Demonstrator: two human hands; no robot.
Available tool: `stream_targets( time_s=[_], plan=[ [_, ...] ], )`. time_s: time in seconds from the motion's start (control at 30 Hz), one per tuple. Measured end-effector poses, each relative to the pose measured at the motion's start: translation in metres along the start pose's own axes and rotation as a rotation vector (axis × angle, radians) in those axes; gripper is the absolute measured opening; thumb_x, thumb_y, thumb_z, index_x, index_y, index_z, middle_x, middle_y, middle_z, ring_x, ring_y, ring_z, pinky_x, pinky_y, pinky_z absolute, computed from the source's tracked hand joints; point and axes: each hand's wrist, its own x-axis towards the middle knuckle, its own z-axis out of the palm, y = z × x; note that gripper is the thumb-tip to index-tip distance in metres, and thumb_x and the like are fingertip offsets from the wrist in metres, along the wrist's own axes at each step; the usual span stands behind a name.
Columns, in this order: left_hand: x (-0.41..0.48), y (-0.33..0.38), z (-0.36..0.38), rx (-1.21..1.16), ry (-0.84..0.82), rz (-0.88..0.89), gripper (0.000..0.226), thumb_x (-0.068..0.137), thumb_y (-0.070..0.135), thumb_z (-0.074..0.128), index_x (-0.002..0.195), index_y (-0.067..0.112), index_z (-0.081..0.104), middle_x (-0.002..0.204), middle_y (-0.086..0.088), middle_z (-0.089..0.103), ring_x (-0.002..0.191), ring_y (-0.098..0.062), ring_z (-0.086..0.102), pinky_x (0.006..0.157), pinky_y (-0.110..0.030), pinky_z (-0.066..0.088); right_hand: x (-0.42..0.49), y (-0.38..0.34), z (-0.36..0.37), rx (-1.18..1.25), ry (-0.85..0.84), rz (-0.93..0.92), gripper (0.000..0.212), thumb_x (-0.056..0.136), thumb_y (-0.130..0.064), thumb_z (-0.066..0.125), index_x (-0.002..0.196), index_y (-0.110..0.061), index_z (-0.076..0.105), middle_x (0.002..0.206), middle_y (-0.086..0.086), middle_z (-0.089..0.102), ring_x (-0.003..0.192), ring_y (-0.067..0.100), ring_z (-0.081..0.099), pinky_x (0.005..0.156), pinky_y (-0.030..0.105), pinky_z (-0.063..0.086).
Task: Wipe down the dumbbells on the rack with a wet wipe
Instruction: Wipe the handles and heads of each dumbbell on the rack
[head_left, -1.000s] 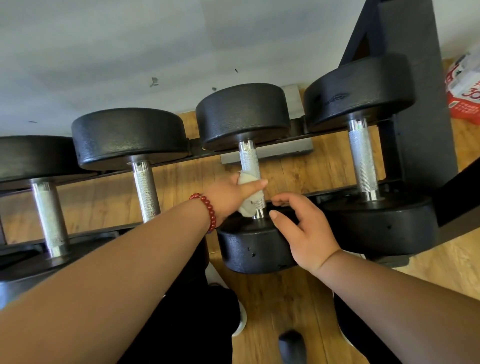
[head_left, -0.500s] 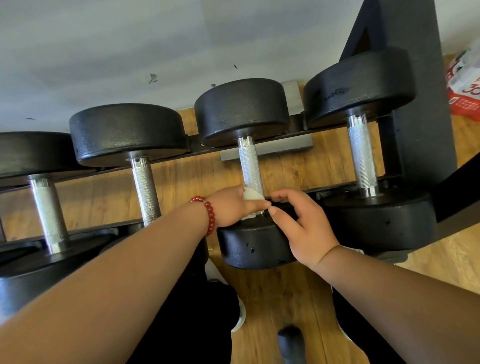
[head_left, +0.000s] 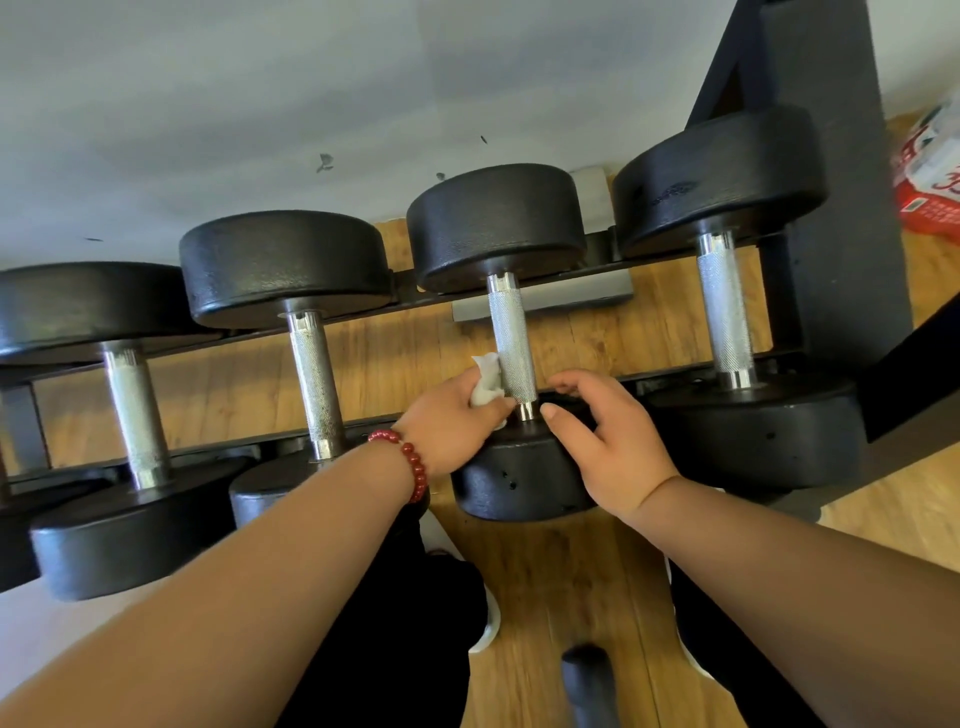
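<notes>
Several black dumbbells with knurled steel handles lie across the black rack (head_left: 836, 218). My left hand (head_left: 452, 423), with a red bead bracelet on its wrist, is closed on a crumpled white wet wipe (head_left: 487, 384). It presses the wipe against the left side of the lower handle of the third dumbbell (head_left: 511, 343). My right hand (head_left: 610, 441) rests with fingers spread on that dumbbell's near head (head_left: 514, 483), thumb close to the handle's base. It holds nothing.
A neighbouring dumbbell (head_left: 724, 306) lies close on the right and another dumbbell (head_left: 314, 374) on the left. A red and white package (head_left: 930, 171) sits on the wooden floor (head_left: 550, 582) at the far right. A grey wall is behind the rack.
My left hand slid the wipe down the handle towards the near head, then shifted it to the handle's left side. My right hand stayed on the near head.
</notes>
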Motion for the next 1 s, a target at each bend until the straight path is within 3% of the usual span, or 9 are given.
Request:
stream_targets(
  time_s=[0.03, 0.1, 0.2, 0.27, 0.33, 0.47, 0.73, 1.0],
  plan=[
    [-0.005, 0.002, 0.000, 0.018, 0.051, 0.025, 0.015, 0.097, 0.034, 0.054, 0.109, 0.024, 0.054, 0.094, 0.005, 0.061, 0.081, -0.007, 0.057, 0.060, -0.012, 0.043, -0.001, -0.004, -0.003, -0.052, -0.018, -0.003, 0.041, 0.092, -0.041, 0.052, 0.129, -0.023, 0.055, 0.126, -0.008, 0.053, 0.120, 0.010, 0.047, 0.099, 0.027, 0.041],
    [-0.016, 0.006, -0.002, 0.097, 0.153, 0.110, 0.030, 0.098, 0.024, 0.052, 0.128, 0.022, 0.048, 0.105, 0.005, 0.054, 0.079, -0.005, 0.053, 0.058, -0.009, 0.041, -0.003, -0.012, -0.009, -0.168, -0.055, -0.004, 0.047, 0.095, -0.042, 0.049, 0.138, -0.022, 0.048, 0.136, -0.006, 0.047, 0.129, 0.012, 0.039, 0.103, 0.027, 0.035],
    [-0.032, 0.009, -0.006, 0.254, 0.204, 0.210, 0.065, 0.096, 0.011, 0.053, 0.152, 0.022, 0.022, 0.134, 0.002, 0.043, 0.106, -0.008, 0.050, 0.087, -0.017, 0.045, -0.009, -0.028, -0.017, -0.328, -0.076, -0.023, 0.050, 0.099, -0.040, 0.046, 0.145, -0.020, 0.039, 0.148, -0.002, 0.037, 0.138, 0.015, 0.029, 0.110, 0.029, 0.027],
    [-0.041, 0.011, -0.007, 0.393, 0.213, 0.247, 0.072, 0.093, 0.007, 0.055, 0.153, 0.022, 0.017, 0.149, 0.000, 0.033, 0.129, -0.016, 0.042, 0.106, -0.027, 0.039, -0.013, -0.040, -0.019, -0.401, -0.055, -0.068, 0.050, 0.099, -0.038, 0.046, 0.144, -0.017, 0.039, 0.147, 0.001, 0.038, 0.137, 0.017, 0.030, 0.110, 0.028, 0.026],
    [-0.050, 0.011, -0.008, 0.499, 0.237, 0.274, 0.074, 0.091, 0.005, 0.057, 0.153, 0.022, 0.019, 0.156, 0.001, 0.024, 0.140, -0.020, 0.030, 0.115, -0.033, 0.029, -0.018, -0.051, -0.019, -0.430, -0.030, -0.122, 0.049, 0.098, -0.036, 0.050, 0.142, -0.016, 0.041, 0.142, 0.002, 0.042, 0.133, 0.020, 0.035, 0.108, 0.030, 0.030],
    [-0.074, 0.013, -0.006, 0.605, 0.280, 0.280, 0.075, 0.091, 0.006, 0.058, 0.153, 0.021, 0.019, 0.160, 0.001, 0.016, 0.145, -0.019, 0.019, 0.118, -0.032, 0.018, -0.032, -0.071, -0.021, -0.516, -0.044, -0.223, 0.052, 0.098, -0.038, 0.050, 0.144, -0.017, 0.039, 0.144, 0.001, 0.041, 0.133, 0.021, 0.036, 0.110, 0.035, 0.032],
    [-0.136, 0.008, 0.000, 0.793, 0.400, 0.248, 0.067, 0.096, 0.009, 0.050, 0.153, 0.020, 0.016, 0.163, -0.002, 0.003, 0.150, -0.023, 0.002, 0.120, -0.036, 0.003, -0.075, -0.090, -0.032, -0.733, -0.095, -0.237, 0.060, 0.101, -0.043, 0.040, 0.153, -0.019, 0.023, 0.161, 0.004, 0.017, 0.150, 0.022, 0.009, 0.120, 0.039, 0.014],
    [-0.198, 0.001, 0.010, 0.860, 0.475, 0.170, 0.069, 0.098, 0.016, 0.051, 0.154, 0.021, 0.012, 0.163, -0.002, 0.003, 0.150, -0.023, 0.001, 0.121, -0.040, 0.004, -0.127, -0.111, -0.026, -0.776, -0.115, -0.284, 0.061, 0.102, -0.045, 0.036, 0.155, -0.021, 0.017, 0.162, 0.002, 0.013, 0.150, 0.020, 0.005, 0.120, 0.037, 0.011]
  ],
)
